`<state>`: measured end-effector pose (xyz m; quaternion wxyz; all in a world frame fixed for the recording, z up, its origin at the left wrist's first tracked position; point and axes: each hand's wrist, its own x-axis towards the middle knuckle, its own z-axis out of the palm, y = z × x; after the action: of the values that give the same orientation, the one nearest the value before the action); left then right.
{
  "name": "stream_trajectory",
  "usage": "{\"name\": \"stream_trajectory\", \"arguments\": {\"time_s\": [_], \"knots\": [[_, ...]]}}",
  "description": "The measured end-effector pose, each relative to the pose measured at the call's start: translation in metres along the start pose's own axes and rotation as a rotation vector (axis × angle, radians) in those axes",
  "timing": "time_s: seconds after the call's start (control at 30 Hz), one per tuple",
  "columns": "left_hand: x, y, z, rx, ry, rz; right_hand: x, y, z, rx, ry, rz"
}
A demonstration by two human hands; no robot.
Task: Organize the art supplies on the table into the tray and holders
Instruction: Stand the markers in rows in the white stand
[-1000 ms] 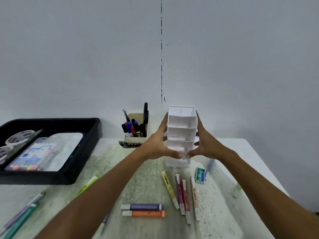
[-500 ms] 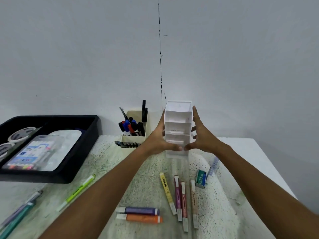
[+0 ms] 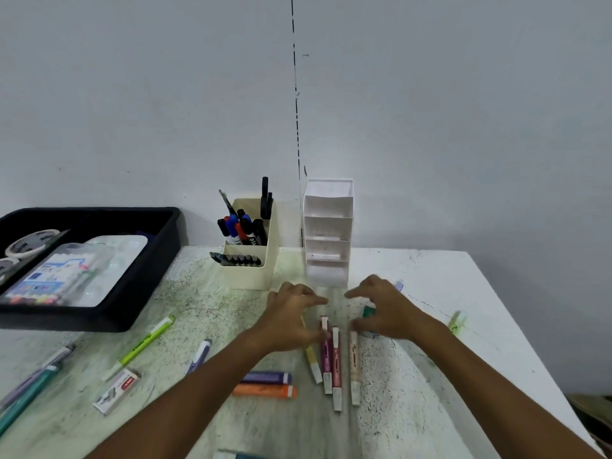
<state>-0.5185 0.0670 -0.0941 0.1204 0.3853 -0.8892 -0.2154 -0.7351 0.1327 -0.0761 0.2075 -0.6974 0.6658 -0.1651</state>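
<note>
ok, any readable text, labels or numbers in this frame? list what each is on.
None reads clearly.
Black-capped markers in the cream plastic holder: print on barrels, too blurred.
Clear plastic marker pack in the black tray: coloured label, illegible.
White tape roll: dark lettering, unreadable.
Small white box with red patch: too small.

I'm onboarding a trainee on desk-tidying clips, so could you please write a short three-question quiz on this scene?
1. True or false: the white tiered holder stands upright at the wall, right of the cream holder.
2. What colour is the tray?
3. The hands are: A) gripping the white tiered holder, B) low over the highlighters, C) inside the tray.

Key: 1 true; 2 black; 3 B.
</note>
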Motion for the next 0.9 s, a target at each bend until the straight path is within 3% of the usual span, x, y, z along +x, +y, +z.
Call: {"name": "stream_trajectory", "arguments": {"time_s": [0.1, 0.23, 0.43, 0.6, 0.7, 0.77, 0.9], "knots": [[-0.001, 0.004, 0.007, 0.104, -0.164, 0.056, -0.013, -0.003, 0.007, -0.145, -0.121, 0.0], [-0.002, 0.011, 0.012, 0.17, -0.272, 0.014, -0.022, -0.006, 0.013, -0.288, -0.12, 0.011], [0.0, 0.02, 0.009, 0.099, -0.234, -0.043, -0.02, -0.011, 0.016, -0.263, -0.106, 0.032], [0.001, 0.025, 0.002, 0.027, -0.137, -0.018, -0.016, -0.013, 0.012, -0.101, -0.1, 0.073], [0.0, 0.025, -0.007, -0.211, -0.104, -0.004, -0.015, -0.017, 0.005, 0.058, -0.069, 0.104], [-0.002, 0.024, -0.014, -0.378, -0.13, -0.005, -0.015, -0.02, 0.001, 0.009, -0.114, 0.127], [-0.003, 0.019, -0.019, -0.469, -0.133, -0.029, -0.013, -0.022, 0.003, -0.269, -0.193, 0.148]]}}
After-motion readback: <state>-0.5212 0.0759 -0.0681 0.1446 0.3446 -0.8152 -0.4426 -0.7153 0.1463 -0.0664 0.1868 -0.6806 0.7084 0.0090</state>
